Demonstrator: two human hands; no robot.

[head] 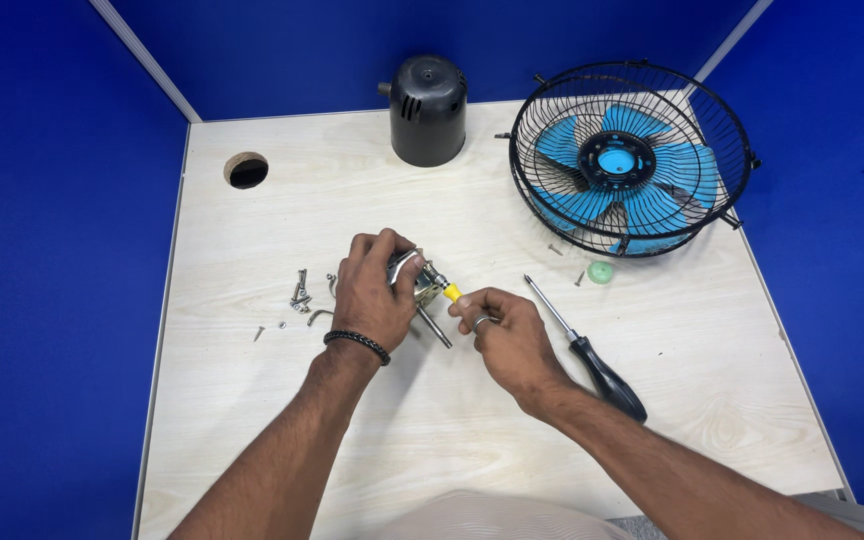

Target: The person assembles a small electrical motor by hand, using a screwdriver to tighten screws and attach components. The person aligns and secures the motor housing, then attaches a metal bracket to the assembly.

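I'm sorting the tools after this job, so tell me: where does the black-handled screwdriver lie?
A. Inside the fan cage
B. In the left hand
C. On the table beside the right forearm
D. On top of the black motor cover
C: the black-handled screwdriver lies flat on the table beside the right forearm, untouched.

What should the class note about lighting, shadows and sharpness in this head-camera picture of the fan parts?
Head view: even overhead light, with soft shadows under the left hand and right hand; no strong glare on the pale table; the fan cage and the screwdriver look sharp; the small metal part between the hands is too small to make out clearly; the table edges splay, suggesting wide-angle distortion.
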